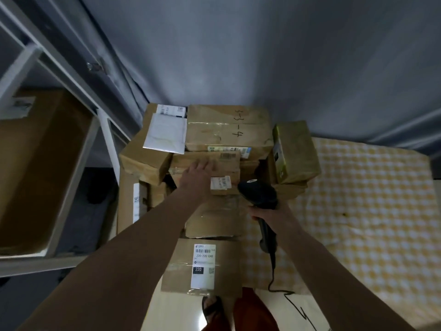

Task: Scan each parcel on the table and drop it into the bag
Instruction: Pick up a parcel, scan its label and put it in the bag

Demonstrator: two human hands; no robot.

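Your hands at the parcel pile

Your left hand [199, 173] lies flat, fingers straight, on a small brown parcel [214, 167] in the stack on the desk [358, 199] (checked cloth). Your right hand [265, 212] grips the black scanner [259, 193], its head just beside that parcel's white label [220, 182]

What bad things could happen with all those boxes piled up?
The left hand rests on a small box in the middle of the stack; pulling it out might tip the parcels leaning around it, like the green-edged box. The scanner in the right hand trails a cable that could snag a box corner.
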